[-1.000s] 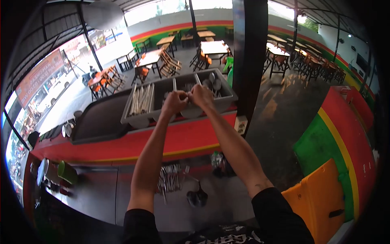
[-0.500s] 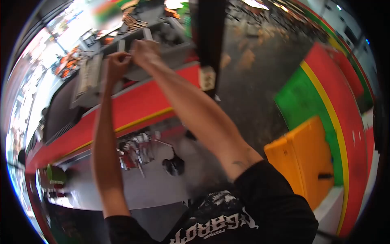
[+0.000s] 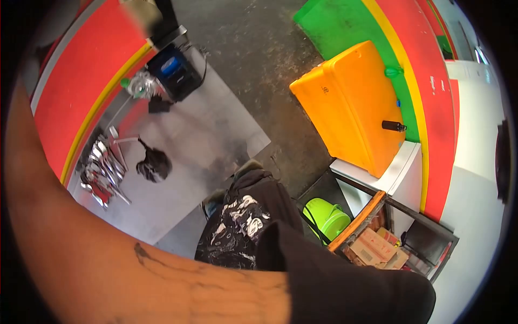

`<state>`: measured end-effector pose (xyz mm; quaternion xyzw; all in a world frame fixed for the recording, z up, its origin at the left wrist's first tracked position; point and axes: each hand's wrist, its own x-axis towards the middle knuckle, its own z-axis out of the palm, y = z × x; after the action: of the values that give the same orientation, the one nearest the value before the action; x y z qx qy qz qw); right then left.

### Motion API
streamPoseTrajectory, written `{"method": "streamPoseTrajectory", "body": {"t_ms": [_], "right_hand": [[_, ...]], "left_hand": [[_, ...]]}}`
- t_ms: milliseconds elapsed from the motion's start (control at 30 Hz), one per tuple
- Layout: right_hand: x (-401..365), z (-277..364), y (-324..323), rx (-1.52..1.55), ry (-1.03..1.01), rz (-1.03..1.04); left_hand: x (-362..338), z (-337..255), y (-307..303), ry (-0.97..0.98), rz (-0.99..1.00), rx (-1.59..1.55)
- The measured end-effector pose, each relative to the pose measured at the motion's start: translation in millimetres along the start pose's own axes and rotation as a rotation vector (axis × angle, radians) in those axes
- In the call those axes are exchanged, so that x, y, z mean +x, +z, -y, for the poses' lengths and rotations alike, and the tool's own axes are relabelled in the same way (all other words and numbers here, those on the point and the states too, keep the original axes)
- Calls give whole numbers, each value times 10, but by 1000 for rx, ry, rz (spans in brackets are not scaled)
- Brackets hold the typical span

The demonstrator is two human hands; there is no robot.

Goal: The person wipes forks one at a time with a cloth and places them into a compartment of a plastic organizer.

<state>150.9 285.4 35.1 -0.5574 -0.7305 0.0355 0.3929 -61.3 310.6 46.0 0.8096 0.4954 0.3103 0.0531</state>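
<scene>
A jumbled pile of shiny silver metal cutlery (image 3: 105, 167), with some red among it, is lying on a smooth grey tabletop (image 3: 202, 148), toward its left side. Just right of the pile, a crumpled black object (image 3: 155, 164) is resting on the same tabletop; I cannot tell what it is. One bare, tattooed arm (image 3: 70, 243) is passing in front of the tabletop's near left corner, stretching from a loose black sleeve (image 3: 350, 294) to the left edge of sight. The left hand and right hand are both lying outside my view, so I cannot tell how far their fingers are opening or whether they are holding anything. At the tabletop's far end, a clear plastic item with a green part (image 3: 143, 85) is sitting beside a black box with a blue patch (image 3: 175, 73). A red panel with a yellow stripe (image 3: 86, 54) is running along the tabletop's left side. Right of the tabletop, across dark floor, a large orange-yellow plastic box (image 3: 350, 102) is standing. Nearer, also to the tabletop's right, a lime-green bucket (image 3: 326, 216) is sitting beside brown cardboard boxes (image 3: 373, 247).
</scene>
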Motion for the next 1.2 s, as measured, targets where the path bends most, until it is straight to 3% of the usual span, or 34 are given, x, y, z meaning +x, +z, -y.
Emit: {"method": "streamPoseTrajectory", "body": {"t_ms": [700, 733, 800, 867, 933, 967, 1000, 1033, 1067, 1200], "right_hand": [[160, 509, -151, -105, 121, -174], [135, 499, -150, -123, 146, -211], [146, 534, -94, -155, 164, -303], [83, 538, 24, -201, 99, -502], [-81, 569, 2, -324, -86, -766], [-228, 622, -37, -422, -210, -892], [-352, 632, 46, -270, -128, -662], [-429, 584, 243, -253, -290, -886], [-599, 606, 289, -293, -306, -856], [-1722, 612, 684, -297, -162, -470]], "left_hand": [[-55, -147, -93, 113, -101, 143], [-145, -325, -92, 82, -109, 164], [-272, -335, -40, 337, -240, 419], [-493, -567, -10, 421, -369, 582], [-751, -673, 90, 192, -218, 545], [-901, -675, 212, 277, -404, 373], [-1040, -666, 324, 367, -585, 192], [-1210, -688, 352, 333, -548, 206], [-1430, -684, 396, 294, -505, 216], [-2347, -368, 1070, 95, -172, -39]]}}
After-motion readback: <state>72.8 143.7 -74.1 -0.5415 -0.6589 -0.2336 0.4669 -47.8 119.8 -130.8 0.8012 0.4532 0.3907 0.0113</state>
